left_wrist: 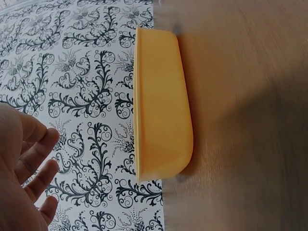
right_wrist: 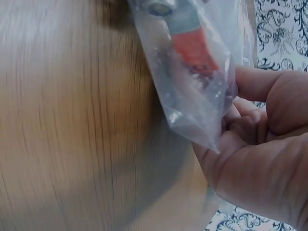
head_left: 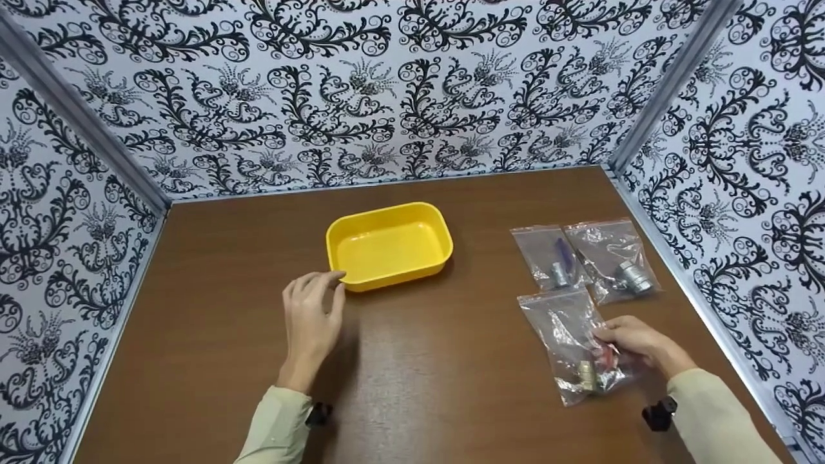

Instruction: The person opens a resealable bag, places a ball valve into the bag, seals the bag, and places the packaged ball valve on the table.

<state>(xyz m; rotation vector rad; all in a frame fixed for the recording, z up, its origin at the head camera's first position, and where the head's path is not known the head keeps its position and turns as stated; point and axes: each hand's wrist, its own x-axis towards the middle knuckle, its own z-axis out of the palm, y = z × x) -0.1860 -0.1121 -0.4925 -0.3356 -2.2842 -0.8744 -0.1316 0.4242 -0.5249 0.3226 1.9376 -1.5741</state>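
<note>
My right hand [head_left: 635,341] pinches the right side of a clear zip-lock bag [head_left: 557,322] between thumb and fingers. Inside that bag are a brass fitting [head_left: 586,375] and a red-sleeved metal piece [right_wrist: 192,48], seen close up in the right wrist view. My left hand [head_left: 312,316] hovers by the front left corner of a yellow plastic tray [head_left: 399,278], its fingers loosely bent and holding nothing. The left wrist view shows these fingers [left_wrist: 41,178] apart from the tray's side.
Behind the held bag lie two more zip-lock bags: one with a silver cylinder and a purple strip [head_left: 566,254], the other with a larger silver fitting [head_left: 635,277]. Patterned walls [head_left: 412,96] enclose the brown table [head_left: 412,361] at the back and both sides.
</note>
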